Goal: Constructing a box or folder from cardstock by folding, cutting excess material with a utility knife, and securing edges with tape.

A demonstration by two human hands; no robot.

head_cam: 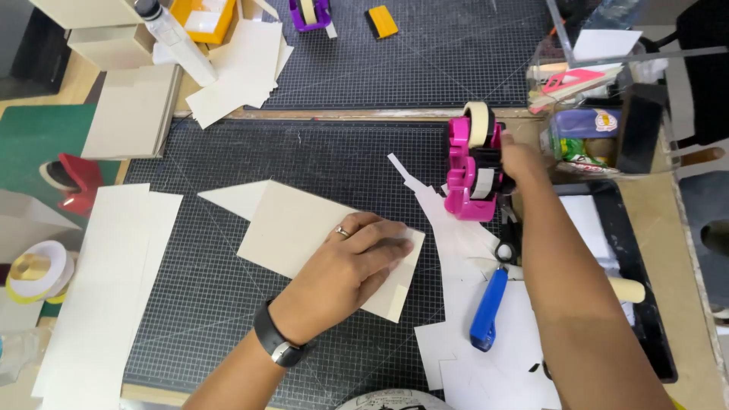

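Observation:
My left hand (pixel 357 262) lies flat, fingers spread, pressing down on a beige cardboard piece (pixel 292 224) on the dark gridded cutting mat (pixel 228 304). A ring is on one finger and a black watch sits on the wrist. My right hand (pixel 522 161) reaches to the far right of the mat and grips the back of a pink tape dispenser (pixel 465 171) that carries a roll of pale tape (pixel 478 123). The fingers of that hand are partly hidden behind the dispenser.
White paper scraps (pixel 456 243), black scissors (pixel 507 243) and a blue-handled tool (pixel 487 307) lie right of the cardboard. Long card strips (pixel 106 288) lie at left, tape rolls (pixel 38 269) beyond. A clear box of supplies (pixel 600 114) stands at right. A second mat (pixel 425 53) holds a purple dispenser (pixel 310 14).

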